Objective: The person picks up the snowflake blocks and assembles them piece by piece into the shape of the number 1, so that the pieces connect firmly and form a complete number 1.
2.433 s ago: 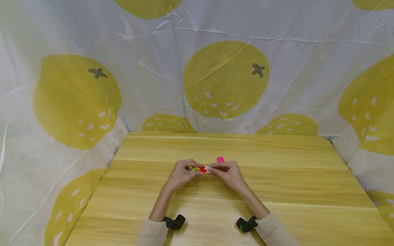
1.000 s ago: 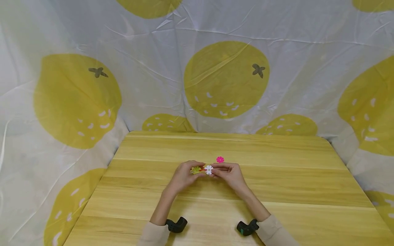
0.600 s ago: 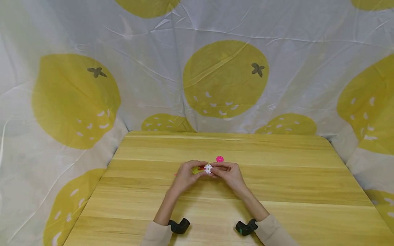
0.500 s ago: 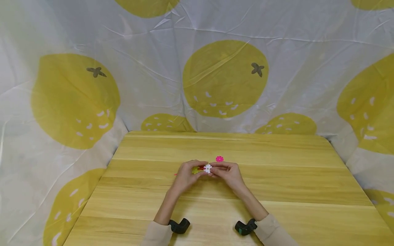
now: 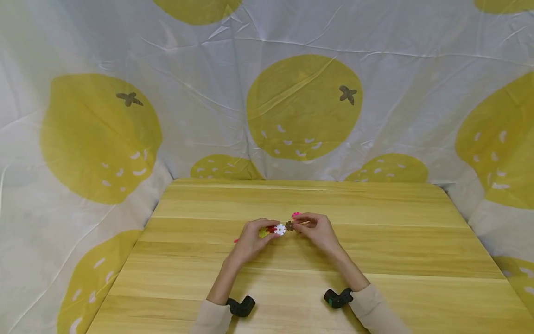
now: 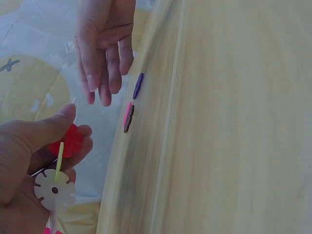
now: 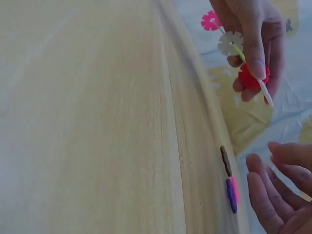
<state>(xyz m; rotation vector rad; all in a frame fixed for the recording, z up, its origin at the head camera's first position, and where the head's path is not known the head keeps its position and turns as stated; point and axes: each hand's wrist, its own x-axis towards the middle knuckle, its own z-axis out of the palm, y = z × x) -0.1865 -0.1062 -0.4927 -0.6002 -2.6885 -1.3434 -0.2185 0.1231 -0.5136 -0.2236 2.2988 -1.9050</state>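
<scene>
My left hand (image 5: 249, 239) grips a chain of notched snowflake discs joined edge to edge. In the right wrist view the chain runs from a pink disc (image 7: 210, 20) through a white disc (image 7: 230, 44) and a yellow disc (image 7: 238, 51) to a red disc (image 7: 252, 77), with another white disc (image 7: 265, 91) at its end. That end white disc (image 5: 280, 229) faces up in the head view. Holding nothing, my right hand (image 5: 320, 231) hovers with loosely bent fingers near a loose brown disc (image 5: 289, 226) and pink disc (image 5: 296, 215).
A purple disc (image 6: 138, 86) lies beside the loose pink and brown ones on the wooden table (image 5: 375, 260); the right hand covers it in the head view. A lemon-print cloth (image 5: 306, 106) hangs behind the table.
My right hand has let go of the white end disc and moved right, uncovering the brown disc. The white disc has turned from edge-joined tilt to flat view, and my left hand still holds the chain.
</scene>
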